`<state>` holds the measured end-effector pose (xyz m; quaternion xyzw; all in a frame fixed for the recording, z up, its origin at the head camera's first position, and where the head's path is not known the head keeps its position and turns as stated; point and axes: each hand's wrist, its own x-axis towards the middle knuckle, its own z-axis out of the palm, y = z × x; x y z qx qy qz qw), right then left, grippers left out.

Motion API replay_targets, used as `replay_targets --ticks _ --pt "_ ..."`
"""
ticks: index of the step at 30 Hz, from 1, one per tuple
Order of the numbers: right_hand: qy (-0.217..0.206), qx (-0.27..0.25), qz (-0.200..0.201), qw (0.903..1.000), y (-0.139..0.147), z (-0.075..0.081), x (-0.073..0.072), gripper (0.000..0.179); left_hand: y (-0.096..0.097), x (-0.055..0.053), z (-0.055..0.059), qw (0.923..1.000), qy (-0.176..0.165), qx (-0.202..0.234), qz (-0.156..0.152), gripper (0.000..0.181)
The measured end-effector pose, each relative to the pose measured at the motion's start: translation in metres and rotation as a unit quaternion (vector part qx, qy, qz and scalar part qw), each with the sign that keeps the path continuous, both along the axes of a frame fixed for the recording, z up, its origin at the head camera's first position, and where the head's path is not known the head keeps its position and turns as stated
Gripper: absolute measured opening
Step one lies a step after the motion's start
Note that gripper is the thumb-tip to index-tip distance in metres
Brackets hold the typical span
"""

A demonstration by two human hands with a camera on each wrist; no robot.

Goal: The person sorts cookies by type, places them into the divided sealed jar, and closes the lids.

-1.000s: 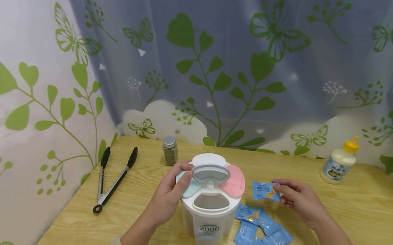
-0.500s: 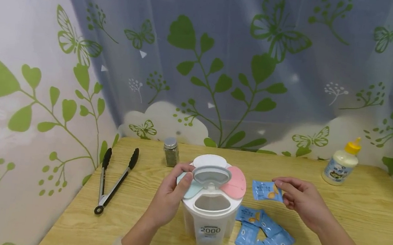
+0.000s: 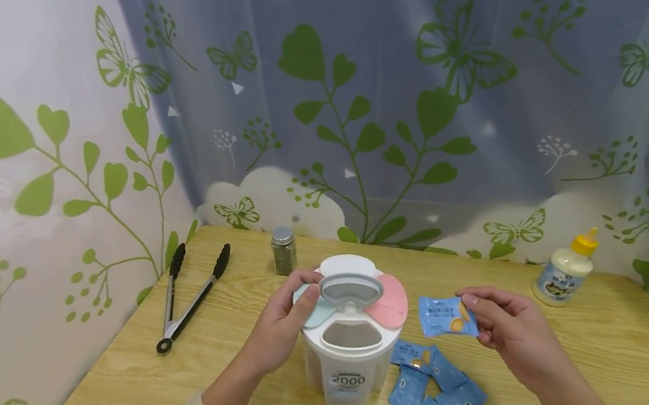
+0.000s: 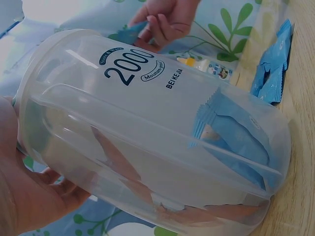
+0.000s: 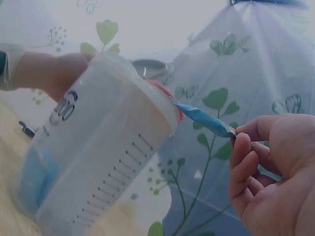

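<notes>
A curtain [image 3: 331, 137] printed with green leaves and butterflies hangs behind a wood-grain tabletop [image 3: 229, 318]. Near the back edge, left of centre, stands a jar [image 3: 283, 254] with a metal cap; close to the back right corner is a yellow-topped bottle [image 3: 563, 277]. Tongs [image 3: 195, 301] lie spread along the left edge.

The canister [image 3: 337, 365] stands upright mid-table, its front flap [image 3: 352, 291] raised over an opening. The left hand [image 3: 279, 323] grips its rim, thumb on top and fingers curled round the side. The right hand [image 3: 515, 335] pinches a blue packet [image 3: 443, 316] by one end between thumb and forefinger, above the tabletop and right of the canister. Below it lie five similar packets [image 3: 461, 400], overlapping, just beside the canister. Blue wrapping [image 4: 241, 132] shows through the canister's wall, low down.
</notes>
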<state>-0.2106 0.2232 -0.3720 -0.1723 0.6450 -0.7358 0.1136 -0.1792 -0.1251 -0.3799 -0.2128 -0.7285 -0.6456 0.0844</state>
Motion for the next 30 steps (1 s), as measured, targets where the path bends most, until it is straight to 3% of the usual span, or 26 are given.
replay_targets --ticks 7,14,22,30 --pt "0.007 -0.026 0.01 0.9996 -0.018 0.019 0.012 0.028 -0.001 0.001 0.0 1.0 -0.009 -0.001 0.001 0.02" --pt "0.03 0.002 0.009 0.9995 -0.047 0.033 0.021 0.024 -0.001 0.003 0.001 0.9999 -0.008 0.005 -0.004 0.021" --pt "0.077 0.027 -0.01 0.9966 -0.075 0.041 0.028 0.017 0.0 0.003 0.002 1.0 -0.008 0.003 -0.001 0.021" --pt "0.088 0.029 -0.013 0.9956 -0.091 0.046 0.032 0.016 0.001 0.002 0.001 1.0 -0.006 -0.002 0.003 0.021"
